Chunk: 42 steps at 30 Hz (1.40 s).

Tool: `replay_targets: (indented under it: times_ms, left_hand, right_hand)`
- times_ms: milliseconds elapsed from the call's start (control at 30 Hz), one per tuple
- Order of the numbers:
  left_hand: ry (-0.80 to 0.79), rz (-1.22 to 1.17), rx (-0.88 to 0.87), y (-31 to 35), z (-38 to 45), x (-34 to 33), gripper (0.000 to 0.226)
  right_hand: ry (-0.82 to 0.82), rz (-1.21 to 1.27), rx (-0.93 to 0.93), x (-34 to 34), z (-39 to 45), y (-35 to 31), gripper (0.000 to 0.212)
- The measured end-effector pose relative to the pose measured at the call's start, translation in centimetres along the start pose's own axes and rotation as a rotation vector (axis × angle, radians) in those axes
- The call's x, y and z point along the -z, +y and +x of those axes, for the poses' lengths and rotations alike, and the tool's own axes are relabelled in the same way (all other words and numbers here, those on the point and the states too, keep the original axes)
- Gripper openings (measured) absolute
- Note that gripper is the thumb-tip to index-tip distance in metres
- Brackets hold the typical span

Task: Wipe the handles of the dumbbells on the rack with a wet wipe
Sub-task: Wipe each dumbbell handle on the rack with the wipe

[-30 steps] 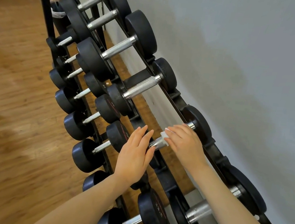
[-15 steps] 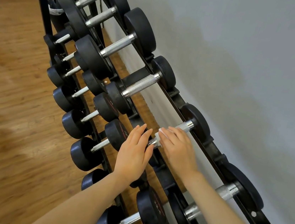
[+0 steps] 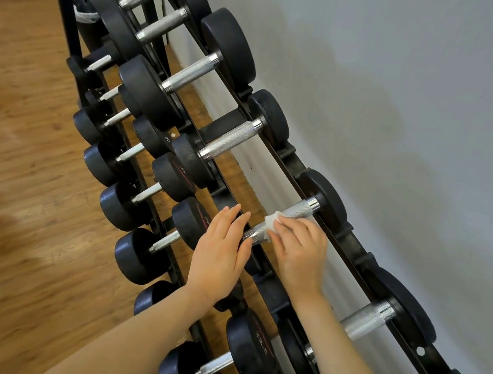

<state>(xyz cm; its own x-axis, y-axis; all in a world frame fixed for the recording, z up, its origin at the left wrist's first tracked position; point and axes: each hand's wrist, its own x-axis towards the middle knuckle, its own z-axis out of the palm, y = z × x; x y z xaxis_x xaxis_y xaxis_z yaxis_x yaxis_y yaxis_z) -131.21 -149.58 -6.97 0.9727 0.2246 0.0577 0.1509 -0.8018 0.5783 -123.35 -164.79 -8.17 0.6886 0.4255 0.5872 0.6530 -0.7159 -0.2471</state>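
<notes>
Top rail of rack [image 3: 292, 161]: knurled handle [image 3: 294, 213]; heavy, stays put.
Wet wipe [image 3: 272, 221]: soft, under right hand [image 3: 299, 249], fingers curled, pressing.
Left hand [image 3: 222, 246]: flat, fingers straight, steadying the dumbbell's near head.

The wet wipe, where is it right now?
In the head view, the wet wipe sits under the right hand's fingers, wrapped on a dumbbell handle on the rack's top row, just right of the left hand.
</notes>
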Motion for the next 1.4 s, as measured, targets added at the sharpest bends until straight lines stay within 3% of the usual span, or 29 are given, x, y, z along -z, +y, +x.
replay_targets:
  times_ms: [400, 567, 733, 900, 1067, 1267, 1400]
  left_hand:
    - [-0.007, -0.008, 0.009, 0.1, 0.0, 0.2, 0.063]
    - [-0.023, -0.016, 0.021, 0.2, 0.0, 0.3, 0.057]
    - [-0.024, -0.025, 0.021, 0.2, 0.0, 0.3, 0.056]
    - [-0.018, -0.035, 0.025, 0.1, -0.1, 0.2, 0.056]
    - [-0.011, -0.039, 0.022, 0.2, 0.0, 0.1, 0.056]
    - [-0.014, -0.033, 0.021, 0.1, 0.0, 0.1, 0.057]
    - [-0.016, -0.039, 0.035, 0.2, -0.1, 0.2, 0.059]
  right_hand:
    - [-0.019, 0.221, -0.173, 0.0, -0.1, -0.8, 0.026]
    - [-0.069, 0.209, 0.001, -0.3, -0.9, -0.9, 0.03]
    - [0.071, 0.123, -0.079, 0.4, 0.1, 0.0, 0.025]
    - [-0.032, 0.193, -0.004, -0.3, -0.7, -0.8, 0.026]
    - [0.001, 0.183, -0.056, -0.1, -0.6, -0.4, 0.028]
    - [-0.083, 0.206, 0.063, -0.5, -1.1, 0.1, 0.026]
    - [-0.045, 0.195, 0.004, -0.5, -1.2, -0.1, 0.026]
